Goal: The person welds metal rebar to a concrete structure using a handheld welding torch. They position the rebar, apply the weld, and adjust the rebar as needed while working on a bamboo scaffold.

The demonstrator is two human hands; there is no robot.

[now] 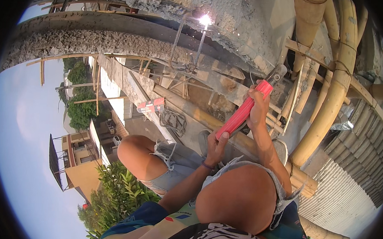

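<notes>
Both hands clamp a long red tool (243, 111) that slants toward one o'clock at frame centre, the left hand (216, 147) at its lower end and the right hand (258, 106) near its clear tip; it looks stiff, fairly light and best gripped mid-shaft.

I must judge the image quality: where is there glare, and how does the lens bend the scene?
Head view: a white spark glare burns out detail on the grey concrete beam; the pale sky is overexposed; the fisheye curves the thick yellow bamboo poles near the dark rim; the long red tool in both hands looks sharp.
</notes>
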